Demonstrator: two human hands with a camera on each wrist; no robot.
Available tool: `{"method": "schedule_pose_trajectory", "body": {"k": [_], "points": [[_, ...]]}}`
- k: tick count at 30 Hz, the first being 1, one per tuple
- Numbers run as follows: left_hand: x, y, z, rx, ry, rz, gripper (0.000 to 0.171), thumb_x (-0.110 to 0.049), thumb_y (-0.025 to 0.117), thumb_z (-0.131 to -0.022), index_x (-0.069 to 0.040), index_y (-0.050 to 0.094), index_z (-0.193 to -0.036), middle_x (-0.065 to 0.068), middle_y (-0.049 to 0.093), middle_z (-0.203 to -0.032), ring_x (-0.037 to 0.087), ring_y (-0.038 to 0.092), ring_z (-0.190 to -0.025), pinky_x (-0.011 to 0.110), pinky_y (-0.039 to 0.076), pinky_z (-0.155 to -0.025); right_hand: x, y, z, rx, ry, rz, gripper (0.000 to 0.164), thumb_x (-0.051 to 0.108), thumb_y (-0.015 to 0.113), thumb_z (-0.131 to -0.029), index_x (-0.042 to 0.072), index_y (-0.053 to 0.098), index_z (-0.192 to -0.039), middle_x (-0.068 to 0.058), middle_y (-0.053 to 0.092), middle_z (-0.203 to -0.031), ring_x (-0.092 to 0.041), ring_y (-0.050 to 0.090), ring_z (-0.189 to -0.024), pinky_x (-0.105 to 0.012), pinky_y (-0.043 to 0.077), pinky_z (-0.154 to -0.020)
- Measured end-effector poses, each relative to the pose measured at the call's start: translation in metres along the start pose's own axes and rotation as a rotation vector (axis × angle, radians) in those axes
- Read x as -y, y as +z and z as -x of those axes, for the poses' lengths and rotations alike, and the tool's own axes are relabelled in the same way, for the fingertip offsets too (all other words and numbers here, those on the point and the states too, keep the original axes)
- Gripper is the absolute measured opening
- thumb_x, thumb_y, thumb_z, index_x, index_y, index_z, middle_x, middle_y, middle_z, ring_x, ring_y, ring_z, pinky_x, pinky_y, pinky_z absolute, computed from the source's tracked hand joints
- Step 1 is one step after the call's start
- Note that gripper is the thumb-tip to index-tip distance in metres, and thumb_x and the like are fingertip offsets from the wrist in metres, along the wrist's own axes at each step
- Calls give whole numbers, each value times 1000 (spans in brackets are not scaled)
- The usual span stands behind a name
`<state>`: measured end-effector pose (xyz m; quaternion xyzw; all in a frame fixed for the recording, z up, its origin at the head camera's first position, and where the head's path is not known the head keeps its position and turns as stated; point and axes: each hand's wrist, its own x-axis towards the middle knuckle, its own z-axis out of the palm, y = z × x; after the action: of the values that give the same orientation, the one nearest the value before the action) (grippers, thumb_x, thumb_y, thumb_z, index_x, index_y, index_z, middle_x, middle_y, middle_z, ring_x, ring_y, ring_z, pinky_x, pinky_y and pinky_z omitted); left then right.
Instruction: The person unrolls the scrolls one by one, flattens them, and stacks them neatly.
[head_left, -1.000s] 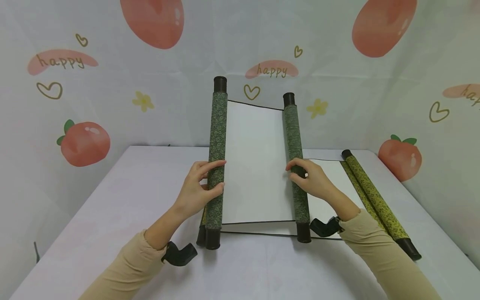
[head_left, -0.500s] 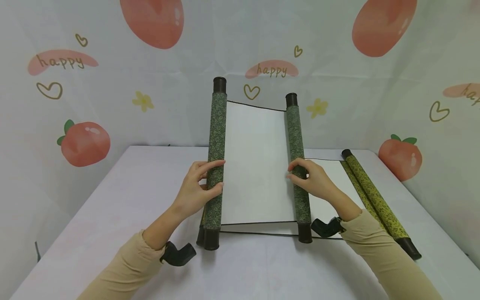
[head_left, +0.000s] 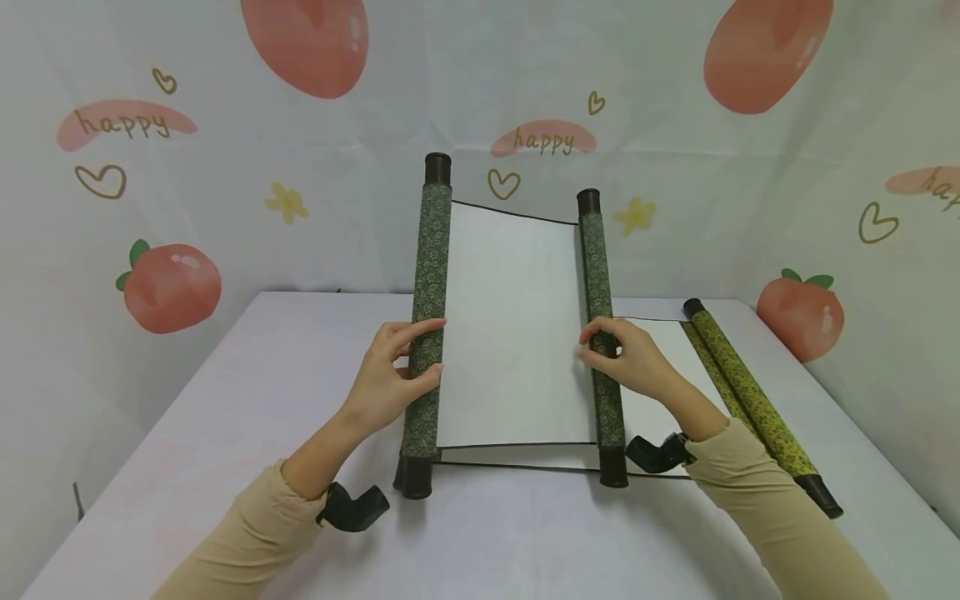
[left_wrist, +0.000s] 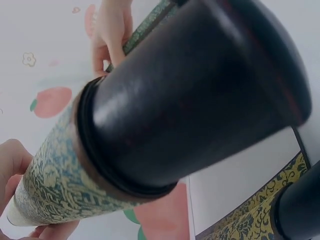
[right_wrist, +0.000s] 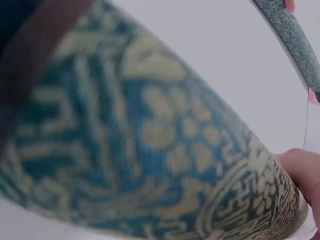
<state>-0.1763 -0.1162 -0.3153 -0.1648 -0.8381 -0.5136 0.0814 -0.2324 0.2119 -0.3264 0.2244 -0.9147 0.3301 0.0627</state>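
Observation:
A hanging scroll with green patterned rolls and dark end caps is partly unrolled, showing white paper (head_left: 513, 333). My left hand (head_left: 382, 379) grips its left roll (head_left: 430, 267), thumb and fingers curled round it. On the other side, my right hand (head_left: 633, 358) holds the narrower right roll (head_left: 597, 267) between thumb and fingers. The left wrist view shows a dark end cap (left_wrist: 195, 95) close up; blue-green patterned cloth (right_wrist: 165, 140) fills much of the right wrist view. This scroll stands tilted above a second, yellow-patterned scroll, whose white paper (head_left: 667, 392) is partly hidden.
The second scroll's yellow roll (head_left: 757, 400) lies slantwise on the right of the white table (head_left: 247, 392). A dark wrist camera sits on each wrist. Behind the table hangs a white cloth (head_left: 420, 92) printed with fruit, hearts and flowers.
Both hands have moved slightly apart, the left hand leftward and the right hand rightward. A little more white paper shows between the green rolls. The yellow scroll's right roll has not moved.

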Motion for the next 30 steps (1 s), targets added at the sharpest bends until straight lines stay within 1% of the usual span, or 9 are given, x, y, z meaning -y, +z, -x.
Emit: {"method": "schedule_pose_trajectory", "body": {"k": [3,8,15,17,20,22,24,27,30], "points": [[0,-1,0,0,-1,-5,51,-5,61,-85,-17,52,-134,16,37,-128,29,36,-104,31,44,-71,-1,-1,0,4,3,-1,13,14,62,-89,9,61,-101,-11,61,-103,-19,46,-83,-32,38,-69],[1,-3,1,-4,-1,-16,52,-5,61,-85,-16,51,-134,17,37,-128,32,38,-106,33,45,-73,-2,-4,1,-5,27,-7,16,9,56,-91,8,60,-106,-14,60,-112,-21,47,-88,-34,38,-72],[0,-5,2,-10,7,-18,52,-4,61,-85,-16,51,-134,17,38,-127,29,35,-103,34,45,-74,0,-9,3,3,83,-47,23,7,48,-92,9,56,-114,-17,55,-124,-22,40,-79,-34,34,-68],[0,-5,2,-10,7,-15,51,-4,61,-85,-15,51,-134,17,38,-127,29,35,-103,33,44,-73,-1,-8,3,1,77,-41,22,8,49,-92,10,56,-113,-16,55,-123,-22,41,-81,-34,34,-69],[1,-5,3,-12,3,-22,51,-3,61,-85,-14,51,-134,17,38,-128,29,36,-104,31,44,-70,-3,-6,3,-14,37,-23,17,11,56,-92,8,57,-108,-14,58,-117,-22,44,-86,-35,36,-72],[1,-5,3,-12,0,-23,51,-3,61,-84,-14,52,-134,17,38,-128,29,37,-103,30,43,-68,-5,-5,3,-20,4,-14,17,13,61,-90,8,57,-106,-13,59,-112,-22,47,-90,-37,38,-76],[1,-6,4,-12,0,-27,51,-3,61,-84,-14,52,-134,17,38,-128,30,38,-104,29,43,-67,-6,-5,3,-20,-14,-8,18,14,63,-89,7,57,-105,-13,59,-111,-24,49,-96,-39,40,-80],[2,-7,4,-14,15,-31,51,-2,60,-84,-13,51,-133,17,38,-128,34,40,-109,31,45,-69,-8,-8,4,-15,-10,-11,18,11,61,-90,7,57,-107,-14,59,-114,-27,51,-101,-43,41,-84],[3,-8,4,-20,21,-34,50,-2,59,-85,-13,50,-133,18,38,-129,41,42,-116,34,46,-73,-9,-11,6,-21,10,-15,19,8,56,-92,6,56,-110,-16,58,-117,-28,51,-101,-43,41,-84]]}}
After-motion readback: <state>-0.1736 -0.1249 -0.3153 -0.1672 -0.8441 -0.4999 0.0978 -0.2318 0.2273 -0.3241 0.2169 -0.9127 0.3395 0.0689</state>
